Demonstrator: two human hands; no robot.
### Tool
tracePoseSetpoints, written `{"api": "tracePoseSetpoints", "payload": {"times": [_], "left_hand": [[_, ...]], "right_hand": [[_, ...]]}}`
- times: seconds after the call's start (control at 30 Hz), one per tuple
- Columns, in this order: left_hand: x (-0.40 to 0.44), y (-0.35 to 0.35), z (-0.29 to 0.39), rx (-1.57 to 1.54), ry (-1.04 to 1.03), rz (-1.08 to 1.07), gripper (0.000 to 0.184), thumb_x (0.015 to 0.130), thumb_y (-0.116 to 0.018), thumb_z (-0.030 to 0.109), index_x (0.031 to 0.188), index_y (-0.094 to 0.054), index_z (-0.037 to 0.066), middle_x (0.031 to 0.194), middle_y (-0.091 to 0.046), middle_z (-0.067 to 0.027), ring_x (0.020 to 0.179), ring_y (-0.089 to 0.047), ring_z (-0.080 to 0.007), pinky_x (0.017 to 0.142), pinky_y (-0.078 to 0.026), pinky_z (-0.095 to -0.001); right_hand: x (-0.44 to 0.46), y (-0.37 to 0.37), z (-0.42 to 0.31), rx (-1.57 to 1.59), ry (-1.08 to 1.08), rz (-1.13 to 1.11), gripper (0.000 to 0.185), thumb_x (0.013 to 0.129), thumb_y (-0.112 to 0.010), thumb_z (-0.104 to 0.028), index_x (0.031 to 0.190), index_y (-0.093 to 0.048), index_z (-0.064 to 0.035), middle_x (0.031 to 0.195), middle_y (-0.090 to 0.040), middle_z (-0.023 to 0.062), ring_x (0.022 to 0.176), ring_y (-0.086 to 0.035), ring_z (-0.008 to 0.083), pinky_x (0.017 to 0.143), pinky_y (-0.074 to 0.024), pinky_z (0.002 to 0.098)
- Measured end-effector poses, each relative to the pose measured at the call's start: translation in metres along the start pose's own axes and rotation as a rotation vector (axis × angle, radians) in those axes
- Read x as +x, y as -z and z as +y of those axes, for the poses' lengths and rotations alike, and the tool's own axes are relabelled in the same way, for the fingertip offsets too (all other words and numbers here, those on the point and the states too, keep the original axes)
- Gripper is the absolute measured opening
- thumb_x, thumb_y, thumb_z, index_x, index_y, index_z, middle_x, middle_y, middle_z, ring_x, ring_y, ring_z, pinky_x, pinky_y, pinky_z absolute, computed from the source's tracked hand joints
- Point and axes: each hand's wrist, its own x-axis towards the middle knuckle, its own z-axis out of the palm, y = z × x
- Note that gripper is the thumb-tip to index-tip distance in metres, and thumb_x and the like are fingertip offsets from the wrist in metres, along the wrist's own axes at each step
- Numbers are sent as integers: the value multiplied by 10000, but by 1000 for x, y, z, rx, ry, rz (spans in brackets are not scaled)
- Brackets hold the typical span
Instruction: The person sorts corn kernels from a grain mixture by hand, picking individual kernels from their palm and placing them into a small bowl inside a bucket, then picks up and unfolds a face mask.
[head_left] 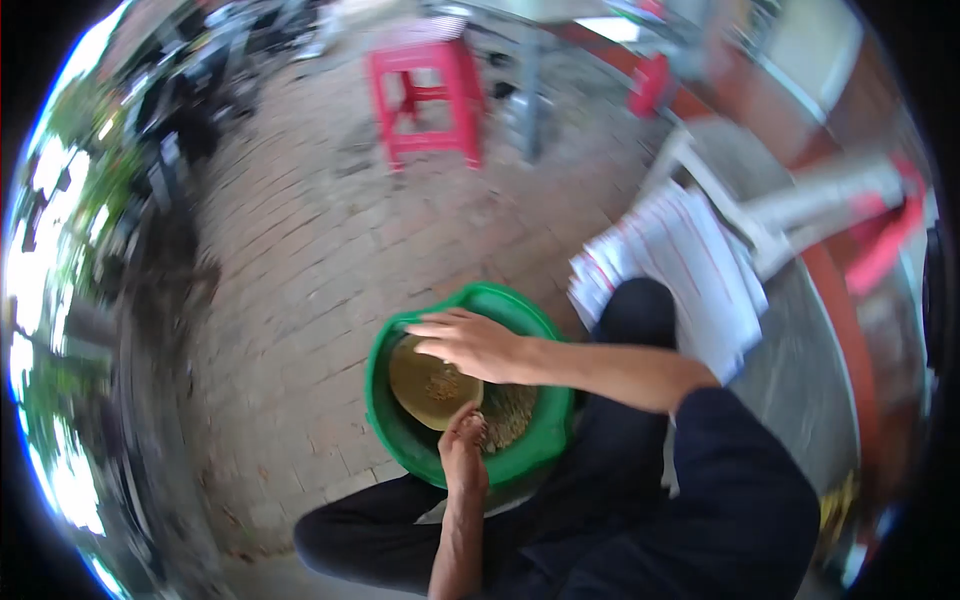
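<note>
A green basin (553,395) rests on the ground by the person's legs. Inside it a yellowish bowl (410,385) holds a small heap of light brown pieces (443,386). Pale pieces (512,412) lie in the basin beside the bowl. My right hand (470,345) reaches over the bowl's upper edge, its fingers stretched out and apart. At the bowl's lower edge my left hand (463,450) is closed, fingers curled round some small pale pieces. Its palm is partly hidden.
A red stool (430,95) stands on the brick paving ahead, near a table leg (529,95). White sacks or sheets (680,265) lie right of the basin, beside a white chair frame (760,235). Plants and blurred clutter line the left side.
</note>
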Motion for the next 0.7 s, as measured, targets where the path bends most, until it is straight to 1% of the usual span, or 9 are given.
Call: {"api": "tracePoseSetpoints", "payload": {"times": [0.2, 0.27, 0.33, 0.37, 0.43, 0.47, 0.53, 0.57, 0.7], "left_hand": [[-6, -5, -1, 61, 39, 208, 547, 905, -554, 170, 1362, -422, -99, 1386, -475, -149, 1303, -395, -213, 1113, -235, -345], [-8, -15, 7, 184, 60, 195, 635, 893, -570, 340, 1446, -406, 74, 1522, -347, -113, 1455, -169, -240, 1133, 28, -495], [-15, -10, -1, 102, -296, -193, 507, 965, -509, 317, 1396, -436, 59, 1440, -430, -99, 1341, -378, -244, 1109, -252, -400], [-21, -25, 3, 116, -274, -197, 507, 965, -509, 317, 1396, -436, 59, 1440, -430, -99, 1341, -378, -244, 1109, -252, -400], [-25, -39, 4, 199, -239, -148, 371, 1006, -482, 240, 1271, -516, -17, 1190, -596, -145, 1093, -577, -207, 971, -459, -360], [-18, -35, 2, 215, -221, -148, 371, 1006, -482, 240, 1271, -516, -17, 1190, -596, -145, 1093, -577, -207, 971, -459, -360], [3, -22, -3, 572, -121, 14, 304, 1020, -465, 213, 1179, -583, -17, 876, -640, -68, 763, -609, -128, 716, -523, -268], [7, -23, -10, 557, -150, 44, 285, 1010, -501, 231, 1100, -627, -7, 652, -545, 4, 536, -501, -73, 503, -441, -220], [15, -36, -27, 769, -54, 48, 329, 985, -533, 291, 1024, -650, -14, 659, -533, -1, 550, -508, -84, 497, -427, -239]], "right_hand": [[-6, 2, -18, -311, 163, -231, 134, 811, -595, -200, 841, -631, -73, 968, -573, 57, 958, -582, 206, 829, -468, 348], [-16, 30, -52, -283, 143, -179, 116, 821, -593, -158, 899, -635, -84, 944, -568, 45, 927, -593, 194, 815, -469, 333], [-44, 40, -86, -67, 90, 71, 122, 854, -592, -164, 949, -619, -91, 976, -586, 70, 960, -600, 217, 801, -502, 382], [-65, 41, -101, 37, 68, 157, 185, 858, -586, -145, 1035, -615, -98, 1002, -582, 74, 964, -599, 218, 801, -504, 374], [-117, 45, -125, 155, 14, 242, 330, 863, -582, -111, 1193, -585, -118, 1050, -574, 83, 985, -597, 221, 814, -509, 361], [-145, 47, -133, 167, -23, 240, 403, 865, -584, -96, 1265, -559, -130, 1071, -569, 87, 1002, -596, 224, 828, -513, 355], [-194, 46, -141, 232, -103, 235, 500, 840, -619, -67, 1321, -533, -173, 1152, -565, 72, 1076, -594, 238, 791, -542, 325], [-216, 47, -144, 236, -134, 247, 500, 840, -619, -67, 1321, -533, -173, 1152, -565, 72, 1076, -594, 238, 791, -542, 325], [-274, 51, -158, 235, -564, 419, 428, 824, -600, 30, 1231, -555, -92, 1091, -581, 68, 907, -626, 237, 709, -559, 349]]}}
